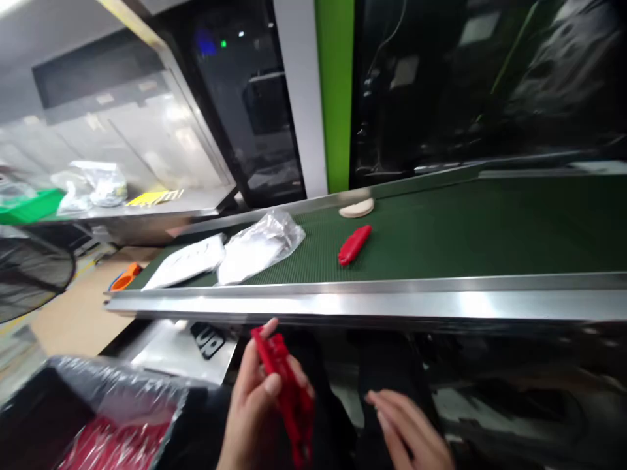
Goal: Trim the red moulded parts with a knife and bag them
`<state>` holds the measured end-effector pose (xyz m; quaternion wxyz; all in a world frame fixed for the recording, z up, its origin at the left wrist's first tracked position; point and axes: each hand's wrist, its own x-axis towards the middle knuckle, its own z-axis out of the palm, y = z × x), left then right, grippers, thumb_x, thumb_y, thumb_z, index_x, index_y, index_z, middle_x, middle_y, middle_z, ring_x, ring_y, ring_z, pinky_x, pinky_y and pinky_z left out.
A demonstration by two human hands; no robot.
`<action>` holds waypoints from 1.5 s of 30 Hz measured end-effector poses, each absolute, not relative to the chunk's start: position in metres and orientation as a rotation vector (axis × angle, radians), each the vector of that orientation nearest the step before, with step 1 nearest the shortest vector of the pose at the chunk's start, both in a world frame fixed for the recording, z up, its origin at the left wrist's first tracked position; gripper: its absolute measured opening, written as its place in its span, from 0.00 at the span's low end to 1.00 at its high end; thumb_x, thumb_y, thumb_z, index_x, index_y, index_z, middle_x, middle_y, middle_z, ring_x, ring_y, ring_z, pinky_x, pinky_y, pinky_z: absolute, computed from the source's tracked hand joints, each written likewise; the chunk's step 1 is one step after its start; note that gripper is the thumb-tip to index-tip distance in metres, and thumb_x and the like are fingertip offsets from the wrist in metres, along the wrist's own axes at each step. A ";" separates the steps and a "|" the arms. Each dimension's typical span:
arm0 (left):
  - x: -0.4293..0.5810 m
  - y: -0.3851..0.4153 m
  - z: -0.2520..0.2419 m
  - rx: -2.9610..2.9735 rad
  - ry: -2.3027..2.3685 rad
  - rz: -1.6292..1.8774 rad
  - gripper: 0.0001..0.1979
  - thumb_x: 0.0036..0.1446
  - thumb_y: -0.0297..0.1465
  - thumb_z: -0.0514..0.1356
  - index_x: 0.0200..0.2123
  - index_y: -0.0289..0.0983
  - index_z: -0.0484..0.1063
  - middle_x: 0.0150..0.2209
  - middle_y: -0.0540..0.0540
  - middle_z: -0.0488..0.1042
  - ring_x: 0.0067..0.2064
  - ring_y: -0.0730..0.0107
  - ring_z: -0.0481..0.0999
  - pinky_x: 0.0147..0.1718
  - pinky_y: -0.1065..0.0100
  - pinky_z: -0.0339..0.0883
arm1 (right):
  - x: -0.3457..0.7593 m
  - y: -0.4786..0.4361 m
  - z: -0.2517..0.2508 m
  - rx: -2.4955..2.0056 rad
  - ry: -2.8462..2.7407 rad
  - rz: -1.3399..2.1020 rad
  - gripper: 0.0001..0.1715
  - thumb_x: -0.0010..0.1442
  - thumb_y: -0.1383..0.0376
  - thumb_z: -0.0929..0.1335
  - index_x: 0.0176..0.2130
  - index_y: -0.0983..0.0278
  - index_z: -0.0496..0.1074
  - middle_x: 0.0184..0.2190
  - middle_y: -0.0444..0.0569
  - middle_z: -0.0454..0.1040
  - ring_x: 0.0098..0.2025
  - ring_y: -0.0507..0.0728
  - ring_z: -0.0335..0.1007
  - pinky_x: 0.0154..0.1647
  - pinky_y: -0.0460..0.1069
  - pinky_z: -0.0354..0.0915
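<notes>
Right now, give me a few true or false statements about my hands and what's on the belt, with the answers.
1. The left hand holds a red plastic part. True.
2. The right hand grips a plastic bag. False: it is empty and open.
3. One red piece lies on the green belt. True.
4. The lined bin at lower left holds green parts. False: it holds red parts.
</notes>
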<state>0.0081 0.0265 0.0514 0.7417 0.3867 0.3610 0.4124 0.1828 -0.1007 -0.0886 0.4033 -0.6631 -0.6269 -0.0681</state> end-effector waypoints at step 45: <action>0.000 -0.014 0.018 0.654 0.858 0.666 0.13 0.63 0.37 0.50 0.39 0.34 0.69 0.36 0.45 0.73 0.23 0.75 0.68 0.20 0.74 0.58 | 0.159 -0.068 0.016 -1.510 -1.812 0.142 0.27 0.57 0.81 0.66 0.55 0.68 0.70 0.50 0.55 0.72 0.51 0.59 0.69 0.49 0.56 0.66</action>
